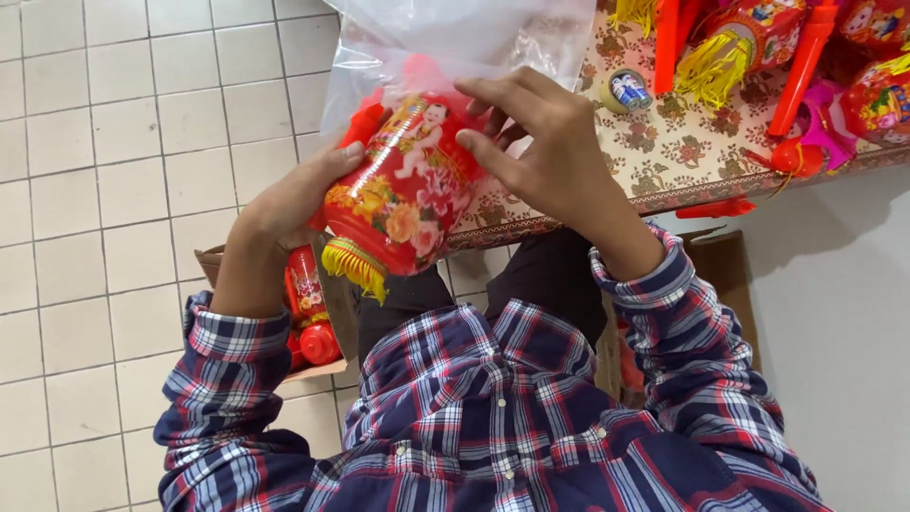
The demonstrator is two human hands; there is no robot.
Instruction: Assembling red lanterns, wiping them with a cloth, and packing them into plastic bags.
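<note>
A person in a plaid shirt [493, 417] stands over a tiled floor [123, 190], seen from above, with both hands raised around a red paper lantern [403, 194]. The left hand [284, 213] cups the lantern's side from below, its fingers [336, 161] pressed together along the printed flower-and-child panel, which keeps the round body steady and tilted toward the bag. The right hand [550, 142] sits on the opposite side, fingers [488, 95] spread and curled at the lantern's upper end, where they meet the mouth of a clear plastic bag [445, 38]. The lantern's top lies at or just inside that opening; its yellow tassel fringe [353, 265] hangs free at the lower end, outside the bag.

Below the left forearm, an open cardboard box [210, 264] on the floor holds more red lanterns [308, 313], packed side by side. Beyond the hands, a bench [664, 152] covered in a floral cloth carries further lanterns with yellow tassels [749, 47], orange plastic handles [801, 66] and a small roll of tape [627, 90], all lying loose.
</note>
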